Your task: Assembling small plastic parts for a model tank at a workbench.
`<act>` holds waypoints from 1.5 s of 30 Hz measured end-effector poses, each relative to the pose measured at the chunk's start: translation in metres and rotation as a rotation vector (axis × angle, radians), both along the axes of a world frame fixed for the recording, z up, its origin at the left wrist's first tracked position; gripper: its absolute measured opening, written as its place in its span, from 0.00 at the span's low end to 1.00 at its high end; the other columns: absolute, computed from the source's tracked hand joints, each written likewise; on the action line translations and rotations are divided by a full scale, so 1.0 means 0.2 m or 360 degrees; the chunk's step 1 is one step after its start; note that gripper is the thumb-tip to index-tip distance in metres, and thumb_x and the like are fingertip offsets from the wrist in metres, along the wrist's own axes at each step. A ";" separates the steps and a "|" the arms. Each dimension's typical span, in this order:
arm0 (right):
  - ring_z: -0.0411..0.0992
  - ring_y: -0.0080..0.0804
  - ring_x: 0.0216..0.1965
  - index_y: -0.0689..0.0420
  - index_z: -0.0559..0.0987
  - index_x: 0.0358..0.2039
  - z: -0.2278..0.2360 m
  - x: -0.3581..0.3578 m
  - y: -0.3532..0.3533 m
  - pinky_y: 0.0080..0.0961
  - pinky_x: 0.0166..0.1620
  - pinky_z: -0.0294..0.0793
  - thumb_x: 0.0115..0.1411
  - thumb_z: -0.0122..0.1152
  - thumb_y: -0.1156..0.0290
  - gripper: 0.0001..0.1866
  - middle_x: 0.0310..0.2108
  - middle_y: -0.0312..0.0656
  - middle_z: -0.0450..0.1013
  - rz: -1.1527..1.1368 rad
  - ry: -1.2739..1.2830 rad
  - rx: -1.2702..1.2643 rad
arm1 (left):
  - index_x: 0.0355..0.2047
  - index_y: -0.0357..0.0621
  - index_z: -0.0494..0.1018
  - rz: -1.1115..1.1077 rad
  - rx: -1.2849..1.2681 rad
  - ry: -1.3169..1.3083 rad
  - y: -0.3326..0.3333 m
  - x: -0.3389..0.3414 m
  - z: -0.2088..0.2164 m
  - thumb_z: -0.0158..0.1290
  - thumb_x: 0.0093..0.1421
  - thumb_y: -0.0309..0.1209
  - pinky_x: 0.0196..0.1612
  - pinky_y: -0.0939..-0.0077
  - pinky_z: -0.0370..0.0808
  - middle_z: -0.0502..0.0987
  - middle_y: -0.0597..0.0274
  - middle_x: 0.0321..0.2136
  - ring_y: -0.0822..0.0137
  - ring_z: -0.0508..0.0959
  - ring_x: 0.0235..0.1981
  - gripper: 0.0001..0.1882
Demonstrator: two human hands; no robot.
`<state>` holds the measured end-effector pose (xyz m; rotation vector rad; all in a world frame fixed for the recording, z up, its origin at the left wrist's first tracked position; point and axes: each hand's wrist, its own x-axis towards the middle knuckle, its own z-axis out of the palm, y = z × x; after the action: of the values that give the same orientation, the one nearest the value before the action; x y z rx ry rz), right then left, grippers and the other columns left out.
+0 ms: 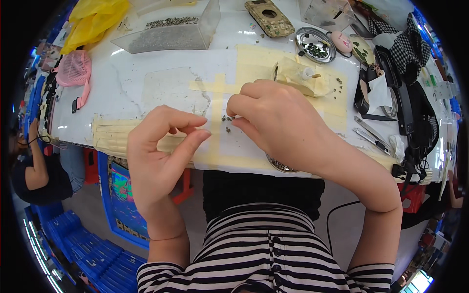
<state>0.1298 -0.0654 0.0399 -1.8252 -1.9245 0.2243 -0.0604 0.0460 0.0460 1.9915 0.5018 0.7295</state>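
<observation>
My left hand (159,151) is raised over the near part of the table, its thumb and index fingertip brought close in a pinch. Anything between those tips is too small to make out. Just to the right, my right hand (281,119) is bent down with thumb and index finger pinched, and its other fingers curl underneath, out of sight. Between both hands, several tiny dark metal parts (227,129) lie on the tabletop by a strip of yellow tape (215,97). A round dish (280,166) of small parts shows partly below my right wrist.
Beyond my right hand stands a tape-wrapped block (305,80). Farther off are a metal dish (330,56) with dark green pieces, a camouflage phone case (268,17) and a clear tray (168,36) of small metal parts. Tweezers (372,141) lie right; a pink mesh pouch (74,68) left.
</observation>
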 end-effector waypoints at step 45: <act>0.77 0.32 0.31 0.60 0.83 0.36 0.02 0.04 -0.35 0.25 0.33 0.77 0.51 0.69 0.83 0.11 0.31 0.41 0.78 -0.0351 0.1021 0.0557 | 0.40 0.28 0.77 -0.0526 -0.0953 -0.0299 -0.25 0.27 -0.10 0.55 0.63 0.18 0.39 0.82 0.79 0.78 0.55 0.35 0.72 0.80 0.33 0.06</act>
<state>0.1382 -0.1353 0.0438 -1.4773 -1.2231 0.3270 -0.0072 -0.0033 0.0268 1.3822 0.2296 0.4786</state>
